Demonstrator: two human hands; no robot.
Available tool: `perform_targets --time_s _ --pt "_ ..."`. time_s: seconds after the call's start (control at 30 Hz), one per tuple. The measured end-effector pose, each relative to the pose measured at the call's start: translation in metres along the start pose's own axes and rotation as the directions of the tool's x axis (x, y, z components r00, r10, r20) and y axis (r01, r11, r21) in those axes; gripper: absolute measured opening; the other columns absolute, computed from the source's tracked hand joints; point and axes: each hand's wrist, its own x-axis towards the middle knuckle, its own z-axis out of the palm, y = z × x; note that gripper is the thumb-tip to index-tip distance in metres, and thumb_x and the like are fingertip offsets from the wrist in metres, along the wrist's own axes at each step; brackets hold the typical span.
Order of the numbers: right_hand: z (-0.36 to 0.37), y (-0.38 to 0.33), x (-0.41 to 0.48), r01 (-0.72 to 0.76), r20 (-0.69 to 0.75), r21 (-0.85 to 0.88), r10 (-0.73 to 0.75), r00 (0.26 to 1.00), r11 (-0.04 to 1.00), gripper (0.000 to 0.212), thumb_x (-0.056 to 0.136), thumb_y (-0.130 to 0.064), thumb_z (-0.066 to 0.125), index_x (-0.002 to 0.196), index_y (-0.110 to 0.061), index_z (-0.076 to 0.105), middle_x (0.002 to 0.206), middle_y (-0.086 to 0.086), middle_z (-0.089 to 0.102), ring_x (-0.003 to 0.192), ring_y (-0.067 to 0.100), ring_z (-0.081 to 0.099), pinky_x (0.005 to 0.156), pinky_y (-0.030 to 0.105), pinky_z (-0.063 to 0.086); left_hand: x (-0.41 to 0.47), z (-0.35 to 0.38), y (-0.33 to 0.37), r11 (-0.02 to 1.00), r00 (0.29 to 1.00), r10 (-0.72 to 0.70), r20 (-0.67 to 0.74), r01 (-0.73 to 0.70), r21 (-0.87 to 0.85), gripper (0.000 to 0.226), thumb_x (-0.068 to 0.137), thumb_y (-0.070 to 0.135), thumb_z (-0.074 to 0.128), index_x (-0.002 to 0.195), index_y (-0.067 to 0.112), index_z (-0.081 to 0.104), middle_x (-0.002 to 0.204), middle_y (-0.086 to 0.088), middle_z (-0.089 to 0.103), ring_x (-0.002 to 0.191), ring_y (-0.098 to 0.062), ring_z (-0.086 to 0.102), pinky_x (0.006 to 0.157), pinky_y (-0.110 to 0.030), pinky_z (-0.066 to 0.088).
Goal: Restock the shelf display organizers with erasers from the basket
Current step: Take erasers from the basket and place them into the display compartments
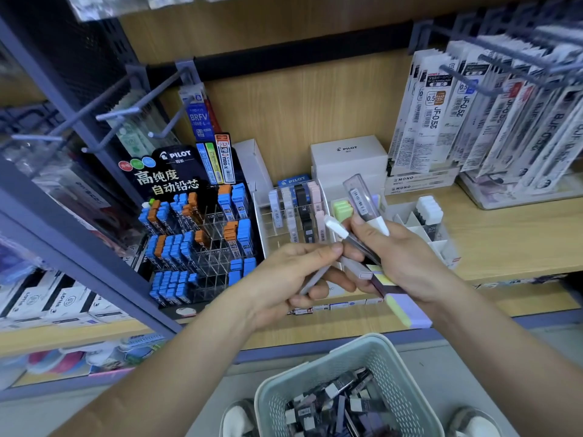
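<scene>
PILOT organizer (176,167), MONO boxes (421,183), JF-0.5 refills (438,116), held cases (362,197)

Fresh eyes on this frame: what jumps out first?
Mid-frame, the left hand pinches a grey case while the right hand grips a bunch of cases. Left of them stands a black rack of blue and orange cases; a pale basket sits below.

On your wooden shelf (511,244), from the left, stand a black Pilot lead rack (195,234), part-filled with blue and orange cases, a clear divided organizer (293,216) just beside it, then a white divided organizer (422,228) — a white Pilot box (350,162) and MONO boxes (419,183) sit behind. A clear tray (504,198) sits far right.
</scene>
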Motion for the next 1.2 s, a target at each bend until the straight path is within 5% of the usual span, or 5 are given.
perform_targets --time_s 0.33,0.47,0.7,0.93,1.2 --pt "-0.006 0.014 0.014 0.059 -0.382 0.044 -0.038 0.923 0.997 0.025 0.103 -0.028 0.043 0.095 -0.009 0.056 0.065 0.001 0.047 0.041 0.012 0.048 0.042 0.019 0.041 -0.001 -0.013 0.012 0.958 0.941 0.158 -0.299 -0.22 -0.186 0.005 0.08 0.009 0.062 0.084 0.011 0.065 0.07 -0.007 0.06 0.046 -0.009 0.041 0.033 -0.015 0.018" --pt "-0.003 0.019 0.018 0.121 -0.492 -0.038 -0.124 0.862 0.992 0.027 0.104 -0.024 0.041 0.103 -0.004 0.06 0.069 0.007 0.051 0.039 0.007 0.048 0.037 0.016 0.037 -0.003 0.005 0.009 0.999 0.97 0.028 -0.241 -0.037 -0.034 0.021 0.09 0.001 0.039 0.091 0.009 0.058 0.057 -0.005 0.048 0.044 -0.011 0.029 0.039 -0.02 0.011" --pt "-0.005 0.021 0.023 0.202 -0.592 -0.149 -0.251 0.766 0.968 0.028 0.104 -0.028 0.041 0.099 -0.01 0.061 0.05 -0.009 0.055 0.046 0.011 0.051 0.043 0.02 0.042 -0.01 0.024 0.003 0.986 0.999 0.011 -0.046 -0.004 0.168 0.019 0.082 0.029 0.063 0.093 0.013 0.063 0.05 0.012 0.048 0.044 -0.001 0.043 0.04 -0.015 0.022" --pt "-0.017 0.009 0.019 0.147 -0.283 -0.318 -0.242 0.928 0.937 0.03 0.102 -0.03 0.045 0.095 -0.008 0.064 0.076 0.013 0.06 0.059 0.019 0.057 0.055 0.041 0.05 -0.015 0.003 0.018 0.949 0.993 0.035 -0.114 0.003 0.314 0.015 0.091 0.02 0.061 0.079 0.009 0.061 0.048 0.005 0.049 0.041 -0.004 0.041 0.04 -0.015 0.03" --pt "-0.014 0.007 0.016 0.07 -0.081 -0.318 -0.1 0.992 0.945 0.025 0.102 -0.023 0.046 0.086 -0.011 0.061 0.059 0.004 0.049 0.051 0.017 0.045 0.05 0.024 0.04 -0.009 -0.019 0.02 0.909 0.95 0.178 -0.257 -0.059 0.413 0.039 0.097 0.03 0.05 0.073 -0.001 0.047 0.052 0.002 0.046 0.043 -0.009 0.031 0.043 -0.017 0.028"
